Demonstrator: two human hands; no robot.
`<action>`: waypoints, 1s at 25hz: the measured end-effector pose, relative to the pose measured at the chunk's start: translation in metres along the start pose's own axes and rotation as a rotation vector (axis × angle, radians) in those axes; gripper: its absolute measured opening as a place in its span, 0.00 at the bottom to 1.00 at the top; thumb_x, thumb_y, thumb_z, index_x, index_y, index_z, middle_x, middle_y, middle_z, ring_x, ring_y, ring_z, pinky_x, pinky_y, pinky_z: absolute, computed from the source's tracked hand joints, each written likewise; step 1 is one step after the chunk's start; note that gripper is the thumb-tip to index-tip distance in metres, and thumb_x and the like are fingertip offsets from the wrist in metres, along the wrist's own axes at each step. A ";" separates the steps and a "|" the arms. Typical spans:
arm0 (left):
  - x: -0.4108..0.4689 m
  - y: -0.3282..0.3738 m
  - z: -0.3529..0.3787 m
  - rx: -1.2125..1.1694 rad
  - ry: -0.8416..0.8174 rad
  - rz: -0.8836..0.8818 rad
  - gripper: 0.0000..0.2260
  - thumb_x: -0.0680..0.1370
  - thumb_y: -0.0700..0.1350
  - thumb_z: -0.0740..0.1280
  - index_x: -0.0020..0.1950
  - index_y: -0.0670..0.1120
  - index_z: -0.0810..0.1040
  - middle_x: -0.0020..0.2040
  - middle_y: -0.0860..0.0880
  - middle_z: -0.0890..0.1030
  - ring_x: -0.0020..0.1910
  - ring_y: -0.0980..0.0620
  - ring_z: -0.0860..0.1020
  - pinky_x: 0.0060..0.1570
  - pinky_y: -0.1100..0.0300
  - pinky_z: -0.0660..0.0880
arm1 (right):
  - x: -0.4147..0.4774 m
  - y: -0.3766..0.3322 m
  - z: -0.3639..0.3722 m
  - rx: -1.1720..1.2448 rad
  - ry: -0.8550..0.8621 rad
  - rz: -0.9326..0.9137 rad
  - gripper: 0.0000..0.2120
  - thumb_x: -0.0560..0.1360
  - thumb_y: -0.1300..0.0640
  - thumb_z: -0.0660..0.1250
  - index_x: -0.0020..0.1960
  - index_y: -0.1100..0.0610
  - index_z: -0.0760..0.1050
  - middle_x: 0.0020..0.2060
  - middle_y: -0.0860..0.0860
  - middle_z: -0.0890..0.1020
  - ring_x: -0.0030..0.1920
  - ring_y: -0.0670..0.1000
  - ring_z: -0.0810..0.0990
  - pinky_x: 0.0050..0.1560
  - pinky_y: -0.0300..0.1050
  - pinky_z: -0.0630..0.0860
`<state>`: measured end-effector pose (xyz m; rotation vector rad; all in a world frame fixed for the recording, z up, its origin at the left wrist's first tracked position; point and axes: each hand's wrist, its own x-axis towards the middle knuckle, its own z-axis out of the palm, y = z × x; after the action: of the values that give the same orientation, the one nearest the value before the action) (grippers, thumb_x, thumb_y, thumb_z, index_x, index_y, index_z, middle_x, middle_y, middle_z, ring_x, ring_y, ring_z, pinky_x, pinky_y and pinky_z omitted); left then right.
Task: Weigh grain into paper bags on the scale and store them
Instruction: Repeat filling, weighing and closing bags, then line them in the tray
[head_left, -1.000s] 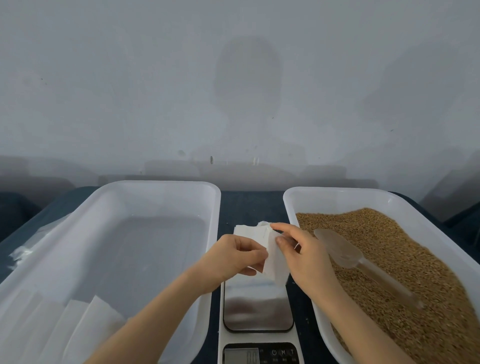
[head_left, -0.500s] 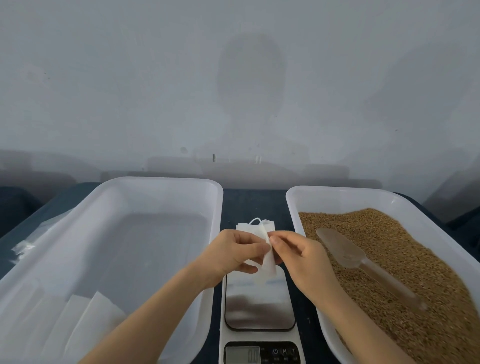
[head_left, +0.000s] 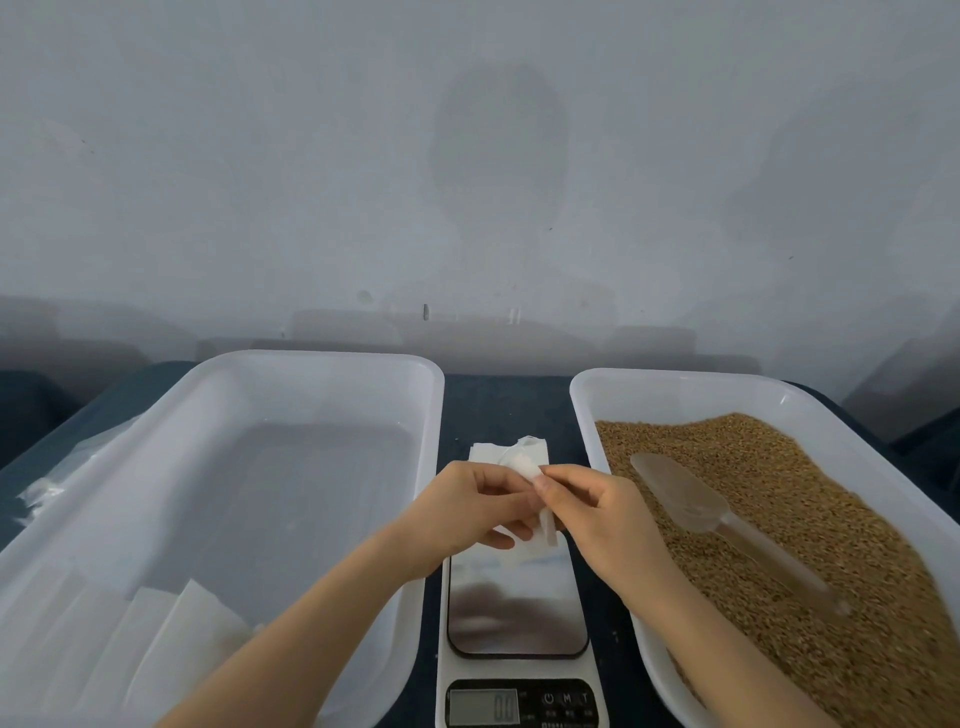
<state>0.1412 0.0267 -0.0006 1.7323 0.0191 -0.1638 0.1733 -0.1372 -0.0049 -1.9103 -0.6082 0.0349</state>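
I judge this an early stage, with nothing weighed yet. The scale (head_left: 514, 608) plate is bare, the scoop (head_left: 691, 499) lies on the grain (head_left: 779, 519) at right, and flat papers (head_left: 171, 639) sit at lower left. My left hand (head_left: 467, 512) and right hand (head_left: 597, 514) both pinch the empty paper bag (head_left: 498, 451) at centre frame, over the scale's upper end. Its long axis runs top to bottom of the frame, and the mouth seems uppermost.

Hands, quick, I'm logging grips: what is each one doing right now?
Left hand: pinching the paper bag, held over the scale.
Right hand: pinching the same paper bag's edge.
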 end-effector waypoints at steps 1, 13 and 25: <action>0.000 0.000 0.000 -0.004 0.003 -0.006 0.06 0.76 0.47 0.70 0.40 0.50 0.84 0.40 0.49 0.84 0.41 0.53 0.83 0.40 0.64 0.77 | 0.000 0.000 0.000 0.008 0.003 0.011 0.08 0.77 0.55 0.65 0.49 0.42 0.79 0.40 0.38 0.83 0.44 0.40 0.81 0.42 0.31 0.77; 0.002 -0.004 0.003 -0.006 0.161 0.047 0.07 0.77 0.44 0.68 0.39 0.45 0.79 0.36 0.49 0.83 0.36 0.53 0.82 0.37 0.63 0.77 | -0.006 0.000 0.007 -0.330 0.119 -0.140 0.07 0.75 0.65 0.66 0.48 0.55 0.80 0.36 0.46 0.81 0.35 0.42 0.79 0.36 0.33 0.75; 0.010 -0.010 -0.001 0.011 0.512 0.109 0.08 0.78 0.50 0.67 0.57 0.54 0.75 0.47 0.62 0.78 0.41 0.61 0.77 0.36 0.71 0.70 | 0.004 0.001 -0.013 -0.089 0.025 0.177 0.10 0.74 0.48 0.68 0.40 0.53 0.82 0.20 0.43 0.74 0.21 0.42 0.67 0.23 0.32 0.62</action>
<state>0.1500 0.0282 -0.0115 1.7403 0.2987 0.3620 0.1807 -0.1467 0.0004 -2.0433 -0.4289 0.0988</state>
